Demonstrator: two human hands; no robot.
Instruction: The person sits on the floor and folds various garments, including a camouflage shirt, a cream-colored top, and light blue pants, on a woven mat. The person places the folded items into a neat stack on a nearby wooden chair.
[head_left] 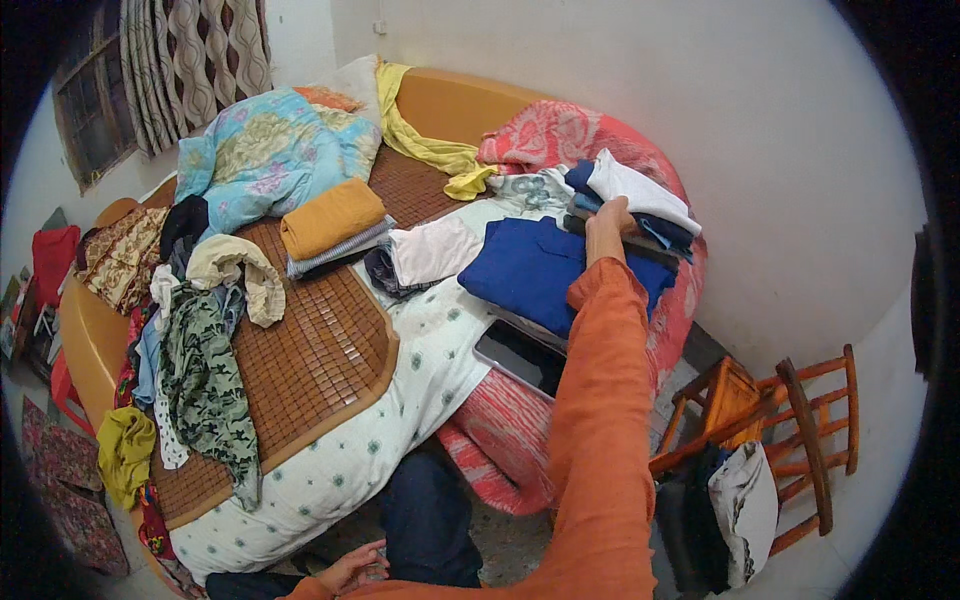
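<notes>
My right arm, in an orange sleeve, stretches across the bed. My right hand [609, 221] is closed at the near edge of a stack of folded clothes, with a white folded garment [640, 190] on top and dark blue ones beneath; some fingers are hidden. Just left of that wrist lies a folded blue shirt [525, 260] on other folded cloth. A black tablet-like device [520, 355] rests at the bed's edge below it. Low in the view, my left hand [352, 568] is by my knee, fingers loosely apart, holding nothing.
A mustard folded garment [333, 220] tops another pile, beside folded white cloth [435, 250]. Loose clothes, including camouflage trousers [207, 370], cover the bed's left side. A blue floral quilt [275, 160] is heaped behind. A wooden chair [790, 430] with draped clothes stands at right.
</notes>
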